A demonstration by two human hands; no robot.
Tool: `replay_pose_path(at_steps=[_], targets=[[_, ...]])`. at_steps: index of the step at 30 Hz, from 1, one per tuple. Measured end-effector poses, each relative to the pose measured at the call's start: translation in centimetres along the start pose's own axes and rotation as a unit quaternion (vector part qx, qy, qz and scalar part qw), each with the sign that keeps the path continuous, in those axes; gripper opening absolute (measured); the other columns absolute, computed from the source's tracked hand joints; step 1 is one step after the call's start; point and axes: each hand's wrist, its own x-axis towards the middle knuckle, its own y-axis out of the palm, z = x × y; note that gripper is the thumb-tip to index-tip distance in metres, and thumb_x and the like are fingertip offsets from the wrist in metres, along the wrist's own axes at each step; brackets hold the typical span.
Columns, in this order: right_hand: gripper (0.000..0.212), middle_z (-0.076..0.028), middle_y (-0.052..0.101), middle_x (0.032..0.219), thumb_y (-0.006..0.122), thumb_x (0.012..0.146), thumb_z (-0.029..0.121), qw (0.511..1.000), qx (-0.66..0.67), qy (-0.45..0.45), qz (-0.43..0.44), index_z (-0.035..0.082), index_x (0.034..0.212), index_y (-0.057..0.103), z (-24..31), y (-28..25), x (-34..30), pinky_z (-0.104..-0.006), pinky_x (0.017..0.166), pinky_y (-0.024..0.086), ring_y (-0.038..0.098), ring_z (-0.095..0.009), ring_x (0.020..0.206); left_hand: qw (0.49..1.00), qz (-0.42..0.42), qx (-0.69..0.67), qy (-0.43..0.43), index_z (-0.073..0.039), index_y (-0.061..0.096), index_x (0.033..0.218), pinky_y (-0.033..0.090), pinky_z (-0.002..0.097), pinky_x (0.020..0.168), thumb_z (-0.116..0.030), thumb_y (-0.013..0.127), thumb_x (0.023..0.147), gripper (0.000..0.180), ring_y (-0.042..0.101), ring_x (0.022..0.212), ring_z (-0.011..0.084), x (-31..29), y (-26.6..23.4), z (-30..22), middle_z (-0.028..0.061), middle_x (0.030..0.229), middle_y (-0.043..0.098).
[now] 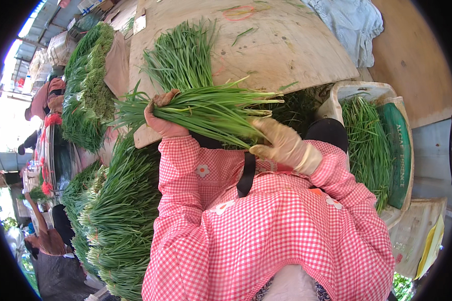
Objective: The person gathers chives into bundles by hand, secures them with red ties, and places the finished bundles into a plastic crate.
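A loose bunch of garlic chives (206, 104) lies sideways over my lap, its leafy tips to the left and its pale stem ends to the right. My left hand (164, 115), in a soiled glove, is wrapped round the leafy part. My right hand (284, 145), in a pale glove, is at the lower stem ends, slightly blurred. Its fingers are stretched out and the thumb stands apart. Just beyond the bunch, another pile of garlic chives (183, 55) rests on the wooden board (286, 45).
Big stacks of bundled chives (123, 226) stand at my left, with more (88, 85) farther off. To my right, a white crate (336, 100) holds chives (364, 145) and a green carton piece (394, 150). Pale plastic sheeting (349, 25) lies at the far right. Two people (50, 236) are at the left.
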Motion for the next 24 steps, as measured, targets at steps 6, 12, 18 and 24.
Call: replay_pose_path(at_steps=[6, 12, 18, 24], targets=[[0.021, -0.013, 0.061, 0.083, 0.057, 0.083, 0.023, 0.946, 0.012, 0.214, 0.244, 0.004, 0.092, 0.057, 1.5, -1.4, -0.6, -0.0353, 0.069, 0.049, 0.06, -0.03, 0.077, 0.999, 0.005, -0.031, 0.029, -0.012, 0.043, 0.063, 0.04, 0.0347, 0.084, -0.017, 0.053, 0.073, 0.015, 0.049, 0.061, 0.0125, 0.6, -1.4, -2.2, -0.0041, 0.059, 0.046], [0.027, -0.012, 0.059, 0.082, 0.055, 0.085, 0.029, 0.984, 0.109, 0.121, -0.075, 0.003, 0.093, 0.057, -3.9, -2.9, -3.2, -0.0337, 0.068, 0.045, 0.058, -0.028, 0.078, 0.999, 0.025, -0.037, 0.024, -0.013, 0.043, 0.064, 0.04, 0.035, 0.084, -0.019, 0.054, 0.072, 0.015, 0.05, 0.065, 0.0127, 1.1, -2.9, -3.0, -0.0047, 0.06, 0.048], [0.052, -0.02, 0.057, 0.099, 0.055, 0.081, 0.047, 0.995, -0.079, 0.047, -0.032, 0.0, 0.105, 0.056, -5.4, -1.8, 0.6, -0.039, 0.086, 0.039, 0.051, -0.034, 0.099, 0.992, 0.068, -0.096, -0.045, -0.013, 0.046, 0.066, 0.041, 0.0299, 0.077, -0.018, 0.055, 0.073, 0.012, 0.049, 0.063, 0.0113, 0.5, -1.6, -1.0, -0.0056, 0.061, 0.047], [0.046, -0.015, 0.061, 0.093, 0.053, 0.081, 0.046, 0.99, -0.106, 0.071, 0.058, 0.008, 0.107, 0.056, -1.0, -1.5, 4.0, -0.0395, 0.078, 0.045, 0.057, -0.032, 0.089, 0.99, 0.079, -0.095, -0.07, -0.013, 0.047, 0.068, 0.04, 0.0272, 0.073, -0.016, 0.056, 0.071, 0.01, 0.048, 0.063, 0.0101, -0.1, -1.2, -1.4, -0.006, 0.062, 0.046]])
